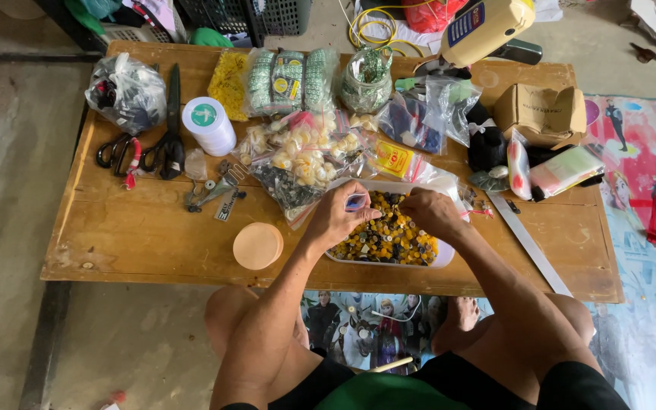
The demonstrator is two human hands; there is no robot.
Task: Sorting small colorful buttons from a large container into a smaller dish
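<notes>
My table (138, 235) is light brown wood. The tray (443, 257) is white, and the buttons (389, 235) in it are yellow, black and brown. In my left hand (335, 216) I hold a small blue and white bag (356, 201). The round lid (258, 245) is peach. The big scissors (170, 129) are black, and the small scissors (119, 154) have red on them. The roll of tape (208, 124) is white with a green circle on top. The box (540, 112) is brown. The mat (647, 163) is pink and blue with cartoon pictures. My shorts (449, 380) are black.
</notes>
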